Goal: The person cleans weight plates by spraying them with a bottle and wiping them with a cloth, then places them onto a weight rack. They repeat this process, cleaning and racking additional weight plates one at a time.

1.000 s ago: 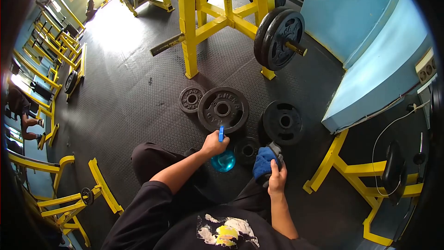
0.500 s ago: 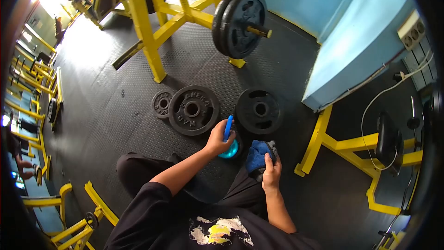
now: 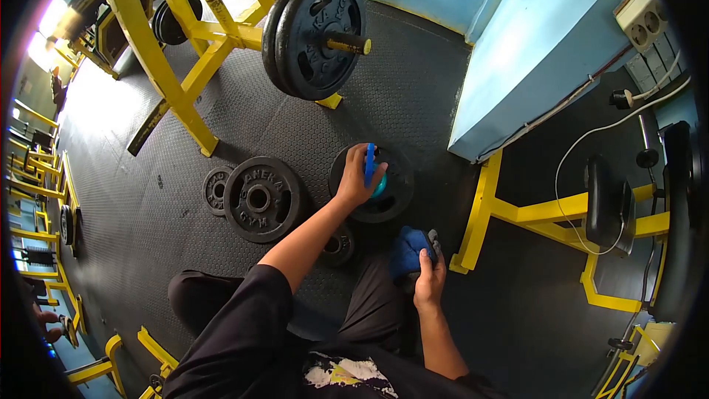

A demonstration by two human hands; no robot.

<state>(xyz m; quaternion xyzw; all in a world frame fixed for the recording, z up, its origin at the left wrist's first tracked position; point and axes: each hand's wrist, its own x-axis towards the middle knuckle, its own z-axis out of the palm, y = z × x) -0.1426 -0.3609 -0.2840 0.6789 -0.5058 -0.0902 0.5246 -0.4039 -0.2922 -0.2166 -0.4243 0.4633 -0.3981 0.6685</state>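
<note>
My left hand (image 3: pixel 356 177) is closed around a spray bottle (image 3: pixel 369 164) with a blue head and turquoise liquid. The bottle is over a large black weight plate (image 3: pixel 397 196) on the floor, partly covering it. In my right hand (image 3: pixel 430 281) is a bunched blue and grey cloth (image 3: pixel 408 253), above my right thigh. Left of the bottle lies another large plate with raised lettering (image 3: pixel 284 214), beside a smaller plate (image 3: pixel 214 192). A further small plate (image 3: pixel 340 246) shows partly beneath my left forearm.
A yellow rack (image 3: pixel 159 74) stands ahead, with black plates (image 3: pixel 314 37) on its peg. To the right are a blue pillar (image 3: pixel 532 74), a yellow bench frame (image 3: pixel 480 214) and a hanging white cable (image 3: pixel 572 155). Someone's hand (image 3: pixel 48 323) shows at the far left.
My left hand has carried the spray bottle forward, from near the small plate to over the right-hand large plate. My right hand still holds the cloth. The view has shifted.
</note>
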